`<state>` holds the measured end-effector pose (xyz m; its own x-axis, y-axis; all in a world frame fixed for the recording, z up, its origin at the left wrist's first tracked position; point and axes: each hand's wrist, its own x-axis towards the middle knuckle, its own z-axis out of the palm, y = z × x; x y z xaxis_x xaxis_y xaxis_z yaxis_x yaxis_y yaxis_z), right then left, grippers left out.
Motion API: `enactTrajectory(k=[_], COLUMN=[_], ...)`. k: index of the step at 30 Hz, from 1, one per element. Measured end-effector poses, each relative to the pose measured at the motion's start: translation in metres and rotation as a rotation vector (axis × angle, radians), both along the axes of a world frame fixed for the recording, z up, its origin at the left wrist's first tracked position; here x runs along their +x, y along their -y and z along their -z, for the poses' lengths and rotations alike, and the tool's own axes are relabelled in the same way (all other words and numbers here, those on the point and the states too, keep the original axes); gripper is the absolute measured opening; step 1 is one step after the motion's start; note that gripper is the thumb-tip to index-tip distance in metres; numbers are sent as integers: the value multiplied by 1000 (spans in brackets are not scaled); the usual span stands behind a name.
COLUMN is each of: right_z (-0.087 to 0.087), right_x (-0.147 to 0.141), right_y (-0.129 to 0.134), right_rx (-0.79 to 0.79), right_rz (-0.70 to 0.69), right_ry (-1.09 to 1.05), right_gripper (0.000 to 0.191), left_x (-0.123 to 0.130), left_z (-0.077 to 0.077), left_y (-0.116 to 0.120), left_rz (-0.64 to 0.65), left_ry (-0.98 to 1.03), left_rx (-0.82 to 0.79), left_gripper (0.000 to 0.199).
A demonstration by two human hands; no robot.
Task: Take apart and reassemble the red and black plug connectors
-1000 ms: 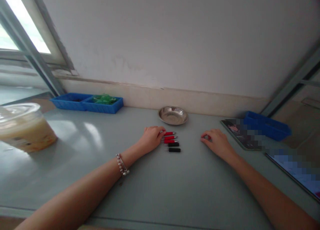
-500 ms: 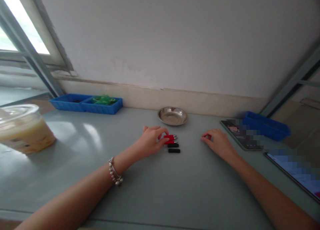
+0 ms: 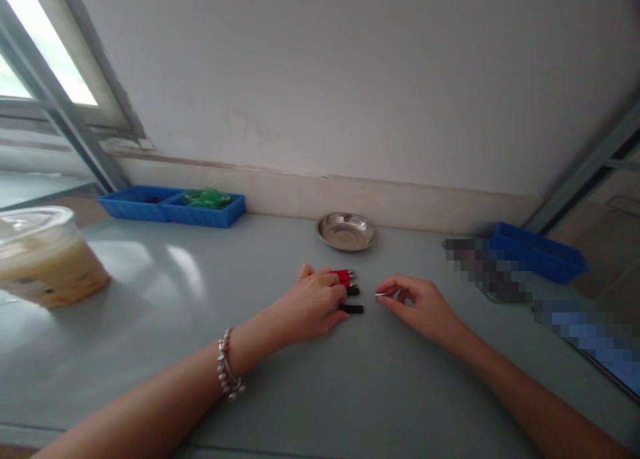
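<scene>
In the middle of the grey table, my left hand (image 3: 315, 306) has its thumb and fingers closed around the left end of a small black cylindrical piece (image 3: 354, 309). Another black piece (image 3: 353, 290) lies just behind it, partly under the fingers. Small red pieces with silvery ends (image 3: 344, 276) lie beyond that, half covered by the same hand. A thin silvery piece (image 3: 380, 295) is pinched between thumb and fingertips of my right hand (image 3: 413, 300), a short way right of the black pieces. Its exact kind is too small to make out.
A round metal dish (image 3: 346, 232) stands behind the pieces near the wall. At the back left is a blue divided tray (image 3: 205, 218) with green items. A drink cup (image 3: 50, 266) stands left. To the right are two blurred-out phones and another blue tray (image 3: 540, 252).
My left hand has moved from the red pieces toward me, onto the nearest black piece. My right hand has come left toward the pieces, and the silvery piece in its fingertips now shows.
</scene>
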<state>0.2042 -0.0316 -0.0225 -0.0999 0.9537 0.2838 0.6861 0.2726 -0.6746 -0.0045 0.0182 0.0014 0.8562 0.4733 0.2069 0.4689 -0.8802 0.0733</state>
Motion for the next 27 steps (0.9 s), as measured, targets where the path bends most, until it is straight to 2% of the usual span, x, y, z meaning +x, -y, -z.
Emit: enactTrajectory(k=[3,7,14,27], right_z=[1,0,-3,-4], right_x=[-4,-6,-10,-11], right_y=[1,2,5,5], right_rx=[-8,-17,-26,-3], right_rz=[-18,-17,-36,-28], right_ry=[-43,-122,-245,-274], right_gripper=[10,10,9,11], left_x=[2,3,5,5], left_z=[-1,-2,11,12], left_y=[3,5,3,5], left_rz=[-32,-68,-30,-27], left_ry=[14,119,361,376], left_rx=[28,33,-66,-88], left_gripper=[8,15,16,18])
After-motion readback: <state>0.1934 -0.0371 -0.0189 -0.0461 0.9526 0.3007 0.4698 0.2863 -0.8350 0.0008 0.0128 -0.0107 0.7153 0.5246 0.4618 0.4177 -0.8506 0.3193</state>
